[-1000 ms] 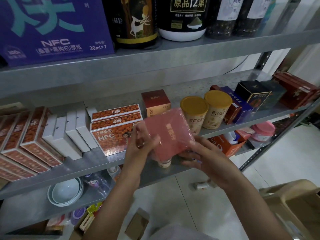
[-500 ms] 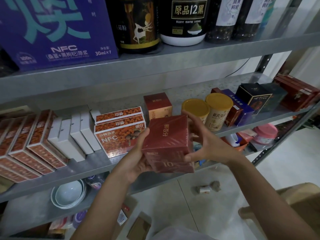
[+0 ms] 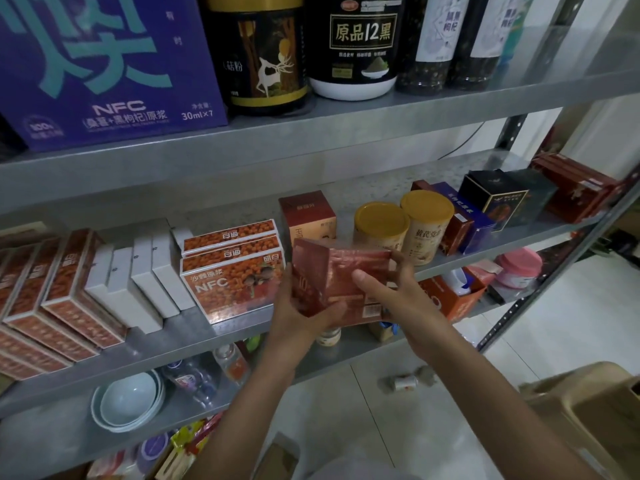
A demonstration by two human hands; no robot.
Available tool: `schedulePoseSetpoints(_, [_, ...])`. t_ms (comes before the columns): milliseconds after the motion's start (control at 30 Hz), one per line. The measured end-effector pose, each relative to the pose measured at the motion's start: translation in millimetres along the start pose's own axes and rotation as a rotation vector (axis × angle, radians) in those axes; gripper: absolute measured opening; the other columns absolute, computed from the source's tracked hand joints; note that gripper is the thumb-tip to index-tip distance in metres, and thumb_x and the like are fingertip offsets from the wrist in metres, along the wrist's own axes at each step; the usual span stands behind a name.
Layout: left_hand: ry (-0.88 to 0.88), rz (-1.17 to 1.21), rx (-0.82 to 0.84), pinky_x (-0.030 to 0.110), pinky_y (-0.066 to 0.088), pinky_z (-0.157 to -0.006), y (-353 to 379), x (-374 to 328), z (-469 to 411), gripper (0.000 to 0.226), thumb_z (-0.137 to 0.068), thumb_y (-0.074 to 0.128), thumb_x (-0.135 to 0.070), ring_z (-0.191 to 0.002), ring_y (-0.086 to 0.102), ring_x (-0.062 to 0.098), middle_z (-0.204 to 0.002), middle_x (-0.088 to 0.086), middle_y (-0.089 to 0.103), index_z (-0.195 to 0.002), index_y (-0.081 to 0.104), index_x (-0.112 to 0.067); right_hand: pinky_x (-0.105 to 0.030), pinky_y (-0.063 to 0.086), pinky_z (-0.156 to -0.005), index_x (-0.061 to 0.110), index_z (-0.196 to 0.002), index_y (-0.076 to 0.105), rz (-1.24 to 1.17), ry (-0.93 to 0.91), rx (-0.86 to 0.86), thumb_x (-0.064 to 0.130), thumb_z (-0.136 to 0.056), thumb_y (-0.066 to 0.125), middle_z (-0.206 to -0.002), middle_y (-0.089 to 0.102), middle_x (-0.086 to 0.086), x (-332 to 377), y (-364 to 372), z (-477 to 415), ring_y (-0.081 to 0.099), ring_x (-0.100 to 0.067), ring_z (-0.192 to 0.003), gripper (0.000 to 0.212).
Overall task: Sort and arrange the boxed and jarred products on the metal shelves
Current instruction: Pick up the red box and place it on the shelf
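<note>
A shiny red box [image 3: 332,275] hangs tilted in front of the middle metal shelf [image 3: 214,334], held by both hands. My left hand [image 3: 304,310] grips its lower left corner from below. My right hand [image 3: 384,285] holds its right side, thumb across the front. Behind it on the shelf stands a matching red box [image 3: 306,214]. Two yellow-lidded jars [image 3: 401,226] stand to the right. A stack of orange NFC boxes [image 3: 235,268] lies just left of the held box.
White boxes [image 3: 145,278] and more orange boxes [image 3: 52,292] fill the shelf's left. Dark and blue boxes [image 3: 498,202] sit at the right. The top shelf carries a purple box [image 3: 104,64] and dark jars [image 3: 356,46]. Bowls [image 3: 128,403] lie below; a tan bin [image 3: 595,420] stands at lower right.
The red box has been turned over in both hands and now shows a different face. It sits a little lower and further right; my right hand shifted onto its front.
</note>
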State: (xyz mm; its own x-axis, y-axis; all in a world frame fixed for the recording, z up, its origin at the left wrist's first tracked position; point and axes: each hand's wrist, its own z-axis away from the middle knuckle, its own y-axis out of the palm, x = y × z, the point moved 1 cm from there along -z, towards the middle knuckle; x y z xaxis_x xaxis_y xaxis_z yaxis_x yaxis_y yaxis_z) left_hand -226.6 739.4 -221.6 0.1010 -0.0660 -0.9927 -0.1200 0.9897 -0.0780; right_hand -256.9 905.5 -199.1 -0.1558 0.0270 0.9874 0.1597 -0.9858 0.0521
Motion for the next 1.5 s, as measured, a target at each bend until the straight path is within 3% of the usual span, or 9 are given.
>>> schedulePoseSetpoints(133, [-0.025, 0.228, 0.106, 0.033, 0.056, -0.088, -22.5, 7.4, -8.7, 0.087, -0.056, 0.093, -0.030, -0.111, 0.064, 0.011, -0.122, -0.003, 0.067, -0.134, 0.054, -0.030, -0.026, 0.057, -0.076, 0.042, -0.125, 0.042, 0.056, 0.026, 0.197, 0.050, -0.058, 0.086, -0.126, 0.058, 0.003, 4.8, -29.2, -8.7, 0.067, -0.008, -0.103, 0.081])
schedulePoseSetpoints(267, [-0.053, 0.503, 0.300, 0.030, 0.057, -0.080, -28.1, 11.9, -9.3, 0.061, -0.058, 0.093, -0.035, -0.103, 0.069, 0.022, -0.113, 0.010, 0.071, -0.113, 0.072, -0.019, -0.036, 0.048, -0.101, 0.047, -0.144, 0.021, 0.146, 0.004, 0.398, 0.060, -0.043, 0.090, -0.141, 0.045, 0.010, 5.6, -41.7, -22.2, 0.050, -0.011, -0.129, 0.123])
schedulePoseSetpoints(433, [-0.067, 0.703, 0.328, 0.043, 0.054, -0.091, -22.1, 11.2, -15.1, 0.057, -0.081, 0.075, -0.039, -0.118, 0.060, 0.031, -0.131, 0.019, 0.060, -0.128, 0.061, -0.009, -0.038, 0.055, -0.088, 0.040, -0.143, 0.030, -0.051, -0.008, 0.417, 0.044, -0.049, 0.095, -0.133, 0.057, -0.008, 1.5, -40.1, -31.0, 0.060, -0.025, -0.120, 0.114])
schedulePoseSetpoints(567, [-0.166, 0.837, 0.237, 0.047, 0.058, -0.078, -20.8, 14.9, -19.5, 0.040, -0.094, 0.050, -0.040, -0.110, 0.065, 0.030, -0.127, 0.015, 0.064, -0.119, 0.069, -0.015, -0.035, 0.055, -0.088, 0.032, -0.133, 0.045, -0.066, -0.026, 0.381, 0.049, -0.047, 0.094, -0.135, 0.056, -0.007, 3.6, -46.0, -32.8, 0.060, -0.024, -0.120, 0.101])
schedulePoseSetpoints(767, [-0.221, 0.711, 0.254, 0.038, 0.059, -0.068, -11.5, 15.4, -24.2, 0.037, -0.090, 0.049, -0.043, -0.092, 0.072, 0.020, -0.106, 0.006, 0.074, -0.103, 0.077, -0.021, -0.033, 0.055, -0.086, 0.013, -0.149, 0.026, -0.069, 0.046, 0.547, 0.043, -0.050, 0.094, -0.126, 0.065, -0.008, 10.2, -38.7, -36.2, 0.064, -0.026, -0.114, 0.123])
schedulePoseSetpoints(967, [-0.197, 0.757, 0.263, 0.052, 0.042, -0.106, 13.6, 24.6, -17.2, 0.075, -0.088, 0.031, -0.065, -0.128, 0.053, 0.032, -0.137, 0.018, 0.057, -0.142, 0.047, -0.016, -0.030, 0.057, -0.080, 0.031, -0.132, 0.047, -0.042, -0.096, 0.079, 0.026, -0.050, 0.095, -0.127, 0.057, -0.003, 10.7, -15.4, -27.7, 0.063, -0.019, -0.109, 0.096])
schedulePoseSetpoints(1133, [-0.175, 0.741, 0.250, 0.056, 0.036, -0.110, 44.2, 33.0, -10.1, 0.079, -0.083, 0.030, -0.066, -0.133, 0.049, 0.028, -0.142, 0.013, 0.053, -0.146, 0.038, -0.020, -0.047, 0.045, -0.104, 0.024, -0.137, 0.034, -0.098, -0.074, -0.308, 0.023, -0.062, 0.091, -0.140, 0.038, -0.009, -6.8, 6.2, -16.4, 0.048, -0.024, -0.125, 0.094])
schedulePoseSetpoints(1300, [-0.268, 0.757, 0.142, 0.042, 0.059, -0.080, 26.9, 26.0, -25.3, 0.065, -0.089, 0.045, -0.057, -0.110, 0.066, 0.030, -0.125, 0.018, 0.065, -0.130, 0.060, -0.009, -0.011, 0.047, -0.093, 0.044, -0.137, 0.026, 0.219, -0.249, -0.045, 0.018, -0.067, 0.087, -0.133, 0.024, 0.003, -17.2, -4.2, 7.0, 0.037, 0.023, -0.112, 0.096])
schedulePoseSetpoints(1500, [-0.424, 0.798, 0.293, 0.054, 0.056, -0.082, 1.9, 26.2, -30.4, 0.061, -0.087, 0.045, -0.059, -0.112, 0.063, 0.037, -0.126, 0.022, 0.063, -0.115, 0.072, -0.011, -0.022, 0.051, -0.094, 0.046, -0.137, 0.036, 0.395, -0.210, 0.433, 0.038, -0.060, 0.091, -0.145, 0.034, 0.004, 11.6, -56.8, -26.5, 0.048, 0.004, -0.122, 0.096])
